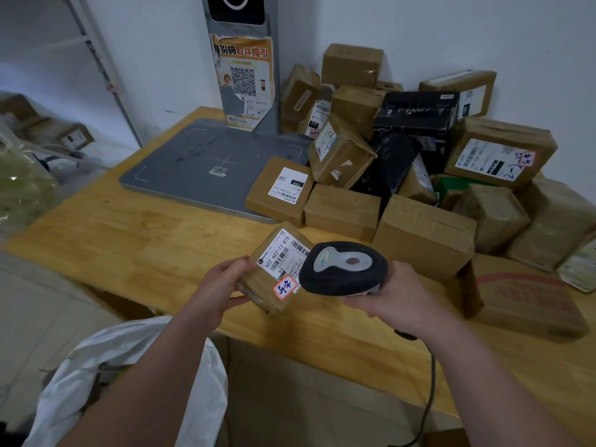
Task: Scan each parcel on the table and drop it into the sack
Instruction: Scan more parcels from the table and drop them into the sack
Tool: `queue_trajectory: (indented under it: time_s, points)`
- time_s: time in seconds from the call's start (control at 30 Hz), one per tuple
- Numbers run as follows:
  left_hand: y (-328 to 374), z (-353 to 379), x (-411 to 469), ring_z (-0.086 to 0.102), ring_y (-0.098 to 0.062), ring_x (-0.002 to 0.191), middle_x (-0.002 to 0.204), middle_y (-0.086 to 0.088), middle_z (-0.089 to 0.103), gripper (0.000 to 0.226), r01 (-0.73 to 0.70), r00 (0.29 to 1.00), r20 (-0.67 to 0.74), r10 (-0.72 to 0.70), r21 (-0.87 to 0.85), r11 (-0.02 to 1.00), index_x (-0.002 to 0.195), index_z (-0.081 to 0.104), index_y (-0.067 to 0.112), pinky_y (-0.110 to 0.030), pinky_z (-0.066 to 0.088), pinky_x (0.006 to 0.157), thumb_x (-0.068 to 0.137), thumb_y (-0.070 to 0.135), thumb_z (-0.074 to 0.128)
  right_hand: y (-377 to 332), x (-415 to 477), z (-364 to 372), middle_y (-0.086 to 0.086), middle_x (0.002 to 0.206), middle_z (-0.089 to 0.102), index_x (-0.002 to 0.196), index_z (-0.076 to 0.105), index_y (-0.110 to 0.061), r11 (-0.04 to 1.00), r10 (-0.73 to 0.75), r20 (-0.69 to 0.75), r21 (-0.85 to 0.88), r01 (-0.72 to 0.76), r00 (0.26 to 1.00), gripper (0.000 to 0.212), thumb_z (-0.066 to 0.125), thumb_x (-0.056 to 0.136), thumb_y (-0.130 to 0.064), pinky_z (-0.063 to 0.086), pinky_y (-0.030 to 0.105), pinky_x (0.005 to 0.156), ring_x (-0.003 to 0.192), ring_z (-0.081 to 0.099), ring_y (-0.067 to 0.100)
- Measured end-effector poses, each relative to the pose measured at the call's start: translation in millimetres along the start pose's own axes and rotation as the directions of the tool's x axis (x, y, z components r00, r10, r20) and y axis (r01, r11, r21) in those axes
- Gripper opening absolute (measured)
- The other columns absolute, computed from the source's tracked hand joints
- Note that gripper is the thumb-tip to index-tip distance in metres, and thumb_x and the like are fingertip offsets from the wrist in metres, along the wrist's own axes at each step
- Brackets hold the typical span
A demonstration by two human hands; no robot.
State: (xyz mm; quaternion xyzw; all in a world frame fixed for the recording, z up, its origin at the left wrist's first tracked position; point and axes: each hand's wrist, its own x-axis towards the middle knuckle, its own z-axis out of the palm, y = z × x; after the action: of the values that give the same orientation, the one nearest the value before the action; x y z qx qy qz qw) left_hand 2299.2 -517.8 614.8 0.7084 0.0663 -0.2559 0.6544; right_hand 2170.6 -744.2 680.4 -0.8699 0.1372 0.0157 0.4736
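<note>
1. The small brown parcel (274,279) has a white bar-code label (and a red stamp). It is tilted, over the near part of the wooden surface (145,240).
2. The left hand (222,285) fingers (240,262) grip its left side. The right hand (396,301) fingers wrap the black scanner (343,267), just beside the label.
3. Bare wood lies left; the white sack (129,366) sits below the near edge.

Parcel pile (403,150) on table (135,240), right of scanner pad (193,162).
</note>
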Motion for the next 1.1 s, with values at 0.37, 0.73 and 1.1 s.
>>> queue_trajectory:
  time_s: [0.37, 0.73, 1.1]
  points:
    - [-13.4, -79.8, -17.8, 0.061, -0.023, 0.103, 0.115, -0.009, 0.064, 0.036, 0.011, 0.975, -0.219, -0.028, -0.075, 0.997, 0.124, 0.060, 0.016, -0.035, 0.052, 0.081, 0.091, 0.030, 0.059, -33.1, 32.2, 58.3, -0.003, 0.079, 0.072, 0.093, 0.072, -0.022, 0.998, -0.011, 0.196, 0.055, 0.001, 0.981, 0.020, 0.080, 0.076, -0.018, 0.056, 0.027, 0.057, 0.066, 0.066, 0.011]
    - [-100.6, -203.9, -90.4, 0.057, -0.023, 0.090, 0.109, -0.011, 0.059, 0.026, 0.230, 0.688, -0.703, -0.178, -0.021, 0.973, 0.111, 0.065, 0.018, -0.044, 0.050, 0.087, 0.088, 0.028, 0.067, -69.4, 59.2, 188.2, -0.015, 0.048, 0.059, 0.078, 0.068, -0.017, 0.999, -0.030, 0.563, -0.015, 0.046, 0.826, 0.012, 0.079, 0.076, -0.013, 0.045, 0.018, 0.048, 0.046, 0.054, -0.001]
    - [-137.9, -218.7, -64.5, 0.059, -0.011, 0.070, 0.079, 0.004, 0.061, 0.023, 0.514, 0.808, -0.554, -0.202, 0.493, 0.702, 0.093, 0.065, 0.016, -0.024, 0.050, 0.059, 0.090, 0.039, 0.061, -64.7, 71.8, 215.3, 0.000, 0.067, 0.065, 0.084, 0.070, -0.011, 0.997, 0.035, 0.580, -0.081, 0.015, 0.814, 0.014, 0.079, 0.074, -0.017, 0.050, 0.027, 0.057, 0.052, 0.057, 0.005]
